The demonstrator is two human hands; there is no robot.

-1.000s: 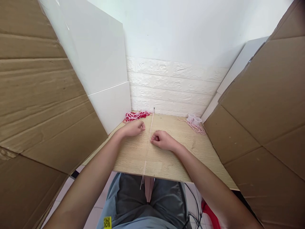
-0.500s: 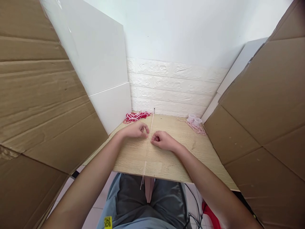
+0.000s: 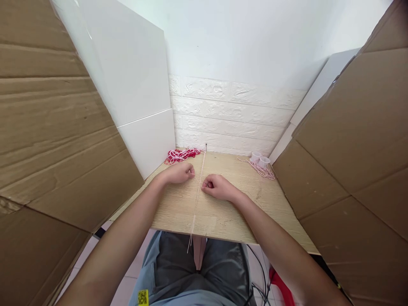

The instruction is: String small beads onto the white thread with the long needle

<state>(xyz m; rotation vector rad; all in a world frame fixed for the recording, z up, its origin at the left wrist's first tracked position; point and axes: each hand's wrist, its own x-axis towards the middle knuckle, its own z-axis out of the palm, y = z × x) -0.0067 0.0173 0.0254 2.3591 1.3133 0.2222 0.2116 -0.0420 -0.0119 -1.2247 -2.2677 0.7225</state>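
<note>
A thin pale cord (image 3: pixel 196 202) is stretched over the wooden tabletop, from a small dark hook (image 3: pixel 206 145) at the wall to loose ends hanging past the front edge. On its left side, my left hand (image 3: pixel 180 173) is closed in a pinch. A fine thread (image 3: pixel 196 179), hard to see, slants from those fingers to the cord. My right hand (image 3: pixel 219 187) is just right of the cord, with its thumb and forefinger pinched together beside it; the thread seems to reach these fingertips, though its end is hidden.
Red and pink-white cords (image 3: pixel 181 155) lie heaped at the back left. Two clear plastic cups (image 3: pixel 259 159) stand at the back right beside a pink cord bundle (image 3: pixel 264 171). Cardboard panels (image 3: pixel 357 170) flank both sides. Black cables (image 3: pixel 263 272) run under the table.
The fingers of my left hand have closed into a tighter pinch, and the hand has drawn slightly left, away from the cord. My right hand has hardly moved.
</note>
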